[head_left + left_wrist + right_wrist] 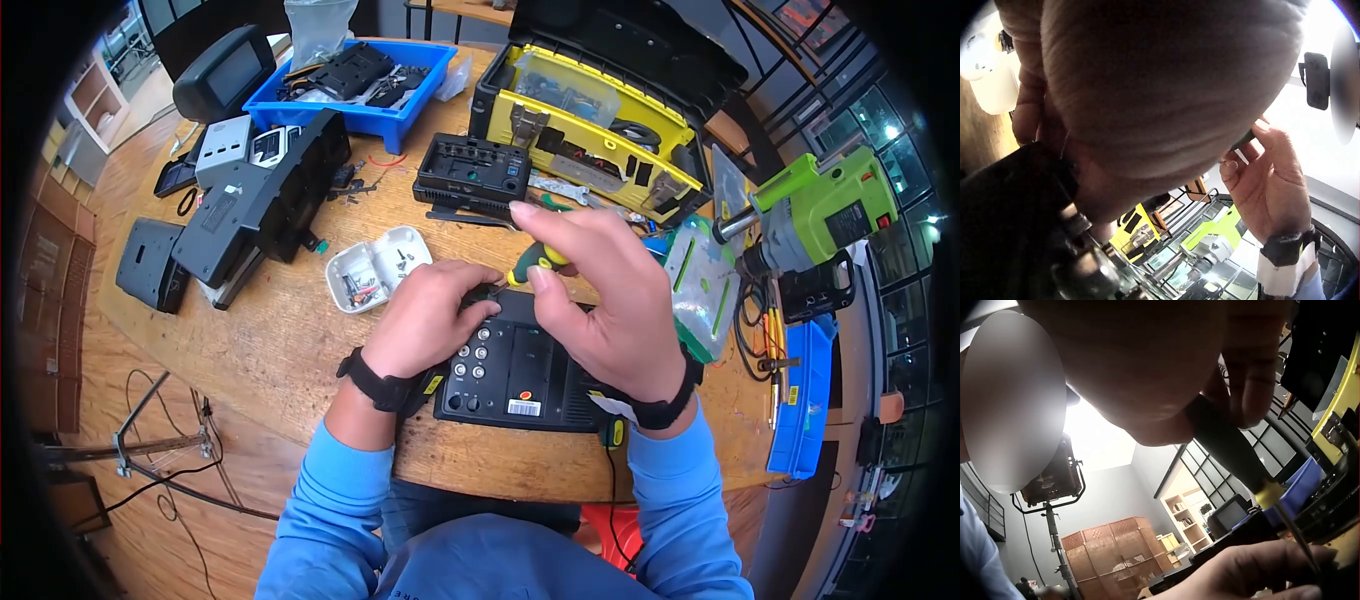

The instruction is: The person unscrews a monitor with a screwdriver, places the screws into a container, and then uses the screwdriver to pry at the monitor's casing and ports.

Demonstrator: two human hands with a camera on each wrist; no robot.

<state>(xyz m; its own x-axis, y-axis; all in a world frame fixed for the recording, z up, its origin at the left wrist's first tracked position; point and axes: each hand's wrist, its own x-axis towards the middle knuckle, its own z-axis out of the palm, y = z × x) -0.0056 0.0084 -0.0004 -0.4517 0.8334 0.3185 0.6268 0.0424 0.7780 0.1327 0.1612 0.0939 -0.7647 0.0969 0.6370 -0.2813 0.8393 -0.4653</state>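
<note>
A screwdriver with a green and yellow handle is gripped by my right hand, its shaft slanting down toward the far left corner of a black electronic device. That device lies flat on the table with several round metal connectors and a barcode label facing up. My left hand reaches over the same corner, thumb and index finger pinching round the low end of the screwdriver shaft. The tip is hidden between those fingertips.
A white box holding screws stands left of the device. Beyond it lie a second black device, a blue tray of parts and an open yellow toolbox. A green drill stands right; black housings crowd the left.
</note>
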